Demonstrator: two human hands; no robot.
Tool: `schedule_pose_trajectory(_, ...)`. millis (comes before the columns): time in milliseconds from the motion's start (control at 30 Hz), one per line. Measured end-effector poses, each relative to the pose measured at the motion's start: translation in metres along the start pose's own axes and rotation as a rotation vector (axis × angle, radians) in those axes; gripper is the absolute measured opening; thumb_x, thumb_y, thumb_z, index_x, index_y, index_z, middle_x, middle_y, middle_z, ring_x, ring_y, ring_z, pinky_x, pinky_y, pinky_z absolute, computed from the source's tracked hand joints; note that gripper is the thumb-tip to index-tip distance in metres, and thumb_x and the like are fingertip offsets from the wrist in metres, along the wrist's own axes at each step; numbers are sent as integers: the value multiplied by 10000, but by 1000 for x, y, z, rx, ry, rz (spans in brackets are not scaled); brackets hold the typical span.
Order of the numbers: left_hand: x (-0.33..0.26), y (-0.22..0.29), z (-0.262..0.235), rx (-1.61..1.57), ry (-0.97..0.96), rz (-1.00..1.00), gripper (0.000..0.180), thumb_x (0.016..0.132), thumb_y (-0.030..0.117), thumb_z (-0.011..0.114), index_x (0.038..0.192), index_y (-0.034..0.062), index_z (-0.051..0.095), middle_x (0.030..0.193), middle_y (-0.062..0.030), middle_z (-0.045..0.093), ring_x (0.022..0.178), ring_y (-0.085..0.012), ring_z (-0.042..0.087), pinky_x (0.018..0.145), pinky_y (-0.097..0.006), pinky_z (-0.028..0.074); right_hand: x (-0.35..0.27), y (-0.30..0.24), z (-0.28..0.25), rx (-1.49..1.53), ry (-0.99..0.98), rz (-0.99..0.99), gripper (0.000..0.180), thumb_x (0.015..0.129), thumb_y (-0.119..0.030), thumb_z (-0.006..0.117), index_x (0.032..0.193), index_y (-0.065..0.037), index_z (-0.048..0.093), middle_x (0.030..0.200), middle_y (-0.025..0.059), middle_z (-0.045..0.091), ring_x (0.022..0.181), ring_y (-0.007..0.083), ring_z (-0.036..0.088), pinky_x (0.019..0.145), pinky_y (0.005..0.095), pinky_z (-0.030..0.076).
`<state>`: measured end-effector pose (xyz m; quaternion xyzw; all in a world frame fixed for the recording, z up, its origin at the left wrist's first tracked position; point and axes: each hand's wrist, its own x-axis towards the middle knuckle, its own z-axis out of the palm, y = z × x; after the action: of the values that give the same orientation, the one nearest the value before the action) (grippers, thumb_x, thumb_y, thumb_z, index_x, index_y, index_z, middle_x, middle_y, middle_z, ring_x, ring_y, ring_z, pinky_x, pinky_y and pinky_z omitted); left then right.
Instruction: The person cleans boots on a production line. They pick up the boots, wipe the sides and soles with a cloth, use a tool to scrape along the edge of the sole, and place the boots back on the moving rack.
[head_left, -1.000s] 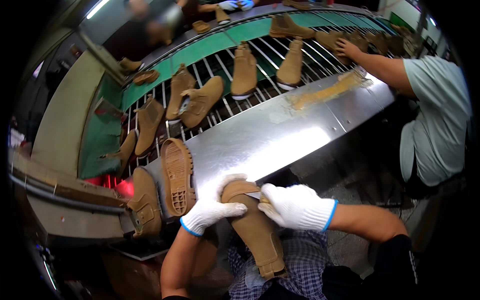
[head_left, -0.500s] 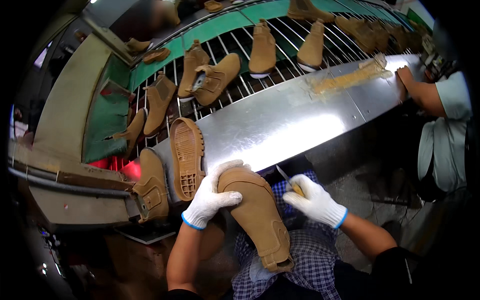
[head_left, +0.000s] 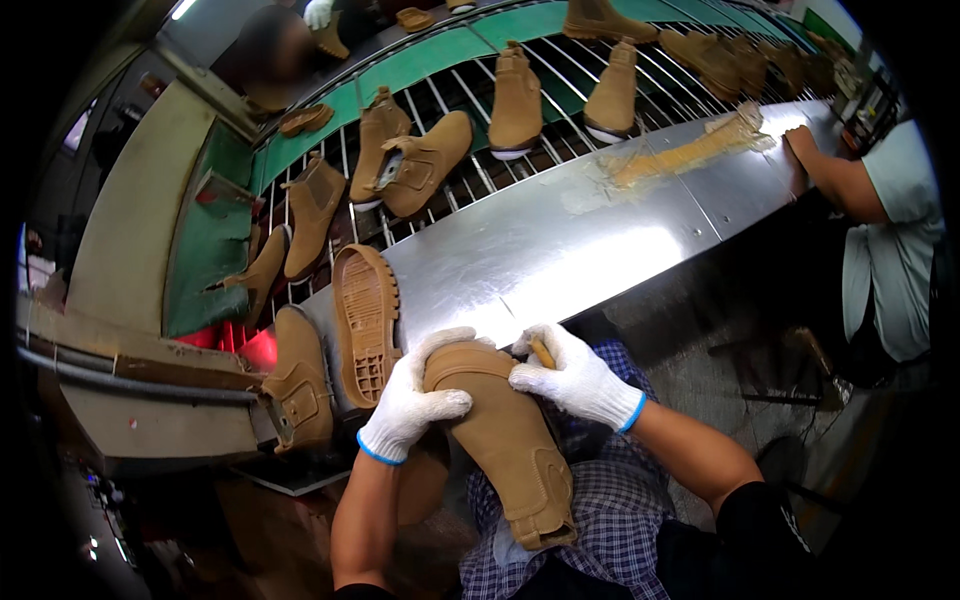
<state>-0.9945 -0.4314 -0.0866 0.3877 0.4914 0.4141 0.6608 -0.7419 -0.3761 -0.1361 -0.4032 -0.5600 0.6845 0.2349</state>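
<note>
A tan ankle boot (head_left: 505, 430) lies over my lap, its toe pointing away from me and its shaft opening toward me. My left hand (head_left: 412, 395), in a white knitted glove, grips the toe from the left, thumb on top. In my right hand (head_left: 578, 378), gloved likewise, is a small knife (head_left: 541, 352) with a yellowish handle. That hand is closed around it at the right side of the toe, and the blade is hidden now. Left of my left hand, a loose tan sole (head_left: 367, 320) rests on the metal ledge, and a tan boot (head_left: 298, 385) stands beside it.
A shiny metal ledge (head_left: 560, 245) runs along a rack of metal rods carrying several tan boots (head_left: 515, 105). Dried glue (head_left: 680, 155) coats part of the ledge. On the right, another person's arm (head_left: 845, 185) rests at its end. Someone else sits across the rack.
My right hand has moved left with the knife, from beside the boot to against its toe edge. The blade, visible before, is now hidden. A gloved hand has appeared across the rack.
</note>
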Motion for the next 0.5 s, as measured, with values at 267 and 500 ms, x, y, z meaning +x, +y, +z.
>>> schedule_pose_trajectory(267,2,12,13,71,-75,-6,928,705,181,974,1498,-32,543,1433,-165,665,1305,-244,645,1163,-396,486,11,-40,-14,-257,-103,-13,858,868,-516,872,1433,42,547,1292,239,682,1174,280,681,1021,414,546)
schedule_pose_trajectory(500,14,17,23,258,-136,49,850,768,183,936,1501,-13,554,1381,-114,675,1273,-211,635,1147,-375,483,10,-85,-3,-539,3,-124,797,889,-560,838,1381,1,560,1197,223,717,1104,312,721,948,432,576)
